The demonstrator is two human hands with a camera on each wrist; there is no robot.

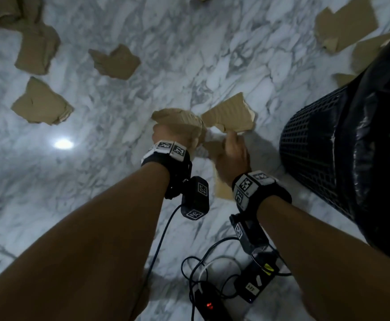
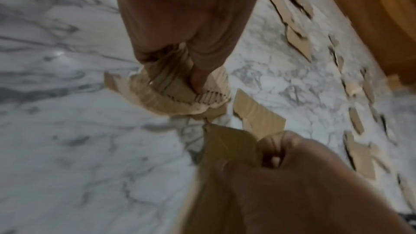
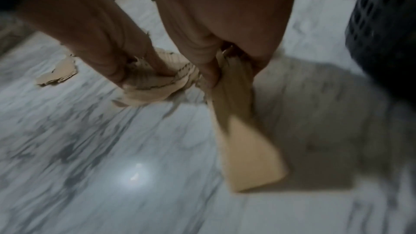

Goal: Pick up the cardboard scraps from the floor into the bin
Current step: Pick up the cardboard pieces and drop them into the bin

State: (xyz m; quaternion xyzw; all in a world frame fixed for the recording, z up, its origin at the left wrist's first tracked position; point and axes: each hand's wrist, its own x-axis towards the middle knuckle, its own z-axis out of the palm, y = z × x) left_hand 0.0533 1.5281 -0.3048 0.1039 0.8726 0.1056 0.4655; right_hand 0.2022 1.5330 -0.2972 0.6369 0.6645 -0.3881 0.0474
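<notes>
Torn brown cardboard scraps lie scattered on the white marble floor. My left hand (image 1: 180, 135) grips a crumpled scrap (image 1: 177, 117), seen up close in the left wrist view (image 2: 175, 95) with the fingers (image 2: 198, 79) curled into it. Just to its right, my right hand (image 1: 232, 147) pinches a flat cardboard piece (image 3: 245, 149) that hangs down below the fingers (image 3: 209, 70). Both hands are low, near the floor. Another ribbed scrap (image 1: 231, 113) lies just beyond them. The black mesh bin (image 1: 316, 147) with a black liner stands to the right of my right hand.
Loose scraps lie at the left (image 1: 42, 103), (image 1: 37, 50), in the middle (image 1: 116, 62) and at the far right (image 1: 346, 26). Black cables and a device with a red light (image 1: 209, 305) lie on the floor near me. A wooden piece of furniture (image 2: 371, 15) stands beyond.
</notes>
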